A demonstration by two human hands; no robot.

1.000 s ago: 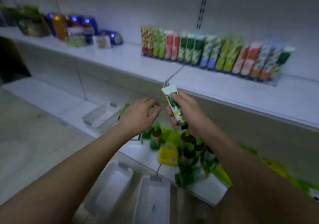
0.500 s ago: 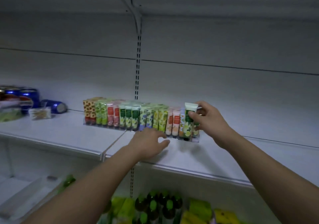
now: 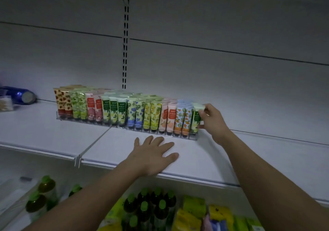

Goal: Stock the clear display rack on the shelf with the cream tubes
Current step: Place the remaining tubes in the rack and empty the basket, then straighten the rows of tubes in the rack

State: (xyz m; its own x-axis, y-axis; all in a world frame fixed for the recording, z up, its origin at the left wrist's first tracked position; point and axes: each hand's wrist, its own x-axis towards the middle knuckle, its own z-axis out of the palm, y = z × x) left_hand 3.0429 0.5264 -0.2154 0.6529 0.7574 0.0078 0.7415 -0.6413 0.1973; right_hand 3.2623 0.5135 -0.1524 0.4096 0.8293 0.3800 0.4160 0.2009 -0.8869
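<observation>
A clear display rack (image 3: 92, 122) runs along the white shelf (image 3: 44, 134), filled with several upright cream tubes in many patterns. At its right end stands a green-and-white cream tube (image 3: 195, 118), cap down in the last slot. My right hand (image 3: 212, 122) pinches that tube near its top and side. My left hand (image 3: 153, 155) lies flat on the shelf just in front of the rack, fingers spread, holding nothing.
A blue can (image 3: 19, 95) lies on its side at the shelf's far left, beside a small pack (image 3: 6, 103). Below the shelf stand green-capped bottles (image 3: 147, 209) and yellow packets (image 3: 194, 211). A slotted upright (image 3: 125, 47) runs up the back wall.
The view rose from the lower shelf to the rack. My right hand carried the tube up to the rack's right end slot. My left hand came down flat on the shelf.
</observation>
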